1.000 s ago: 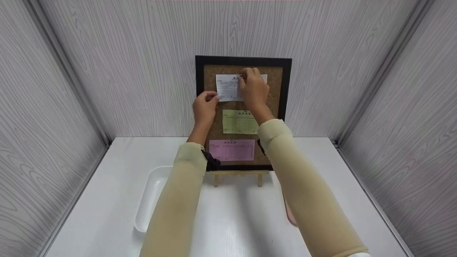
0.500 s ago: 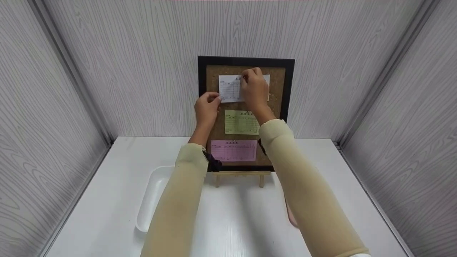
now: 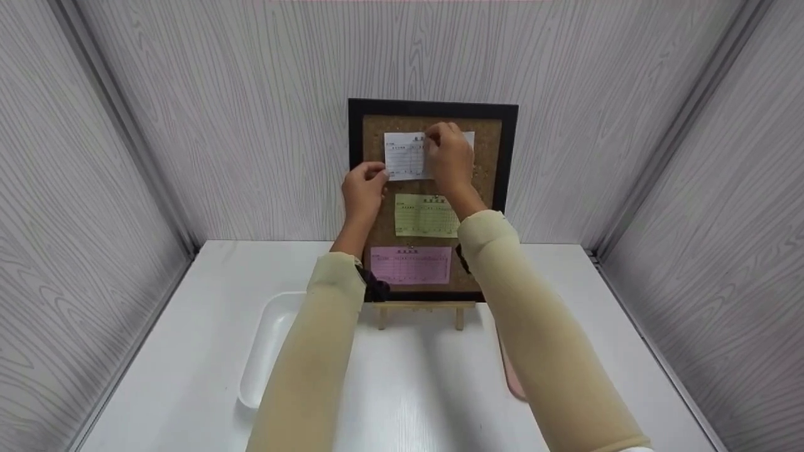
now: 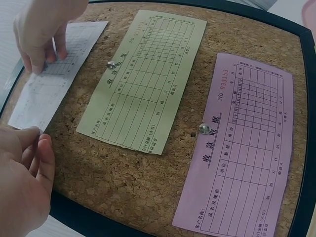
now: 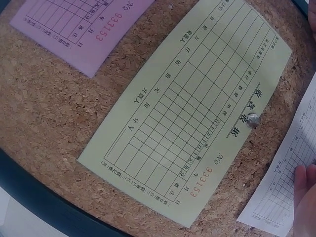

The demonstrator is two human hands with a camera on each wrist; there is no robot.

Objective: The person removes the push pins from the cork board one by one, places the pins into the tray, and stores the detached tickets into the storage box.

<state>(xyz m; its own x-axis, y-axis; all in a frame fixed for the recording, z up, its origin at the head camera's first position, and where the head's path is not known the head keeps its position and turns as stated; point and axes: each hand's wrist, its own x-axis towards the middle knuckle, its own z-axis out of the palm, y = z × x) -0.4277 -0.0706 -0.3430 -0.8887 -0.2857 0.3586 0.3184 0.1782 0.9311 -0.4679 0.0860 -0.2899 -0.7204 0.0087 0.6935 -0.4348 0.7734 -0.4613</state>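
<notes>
A white receipt slip (image 3: 402,157) lies against the upper part of a black-framed corkboard (image 3: 487,144). My left hand (image 3: 364,188) pinches the slip's lower left corner between thumb and fingers. At the slip's top middle is my right hand (image 3: 453,157), its thumb and index finger together where a pushpin was glimpsed earlier; the fingers hide that spot now. In the left wrist view, some right fingertips rest on the slip. Below hang a green receipt slip (image 4: 148,79) and a pink receipt slip (image 4: 237,163), each held by a clear pushpin (image 4: 204,128) at its top edge.
The board stands on a small wooden easel (image 3: 424,306) on a white table (image 3: 402,376). To the left, a white tray (image 3: 254,370) is partly covered by my forearm. A pink-edged object (image 3: 516,386) shows beside my right forearm. Grey wood-patterned walls enclose the table.
Both hands stay at the white slip. The right fingertips have dipped slightly and now cover the dark spot seen between them a second ago. The whole view has shifted a little.
</notes>
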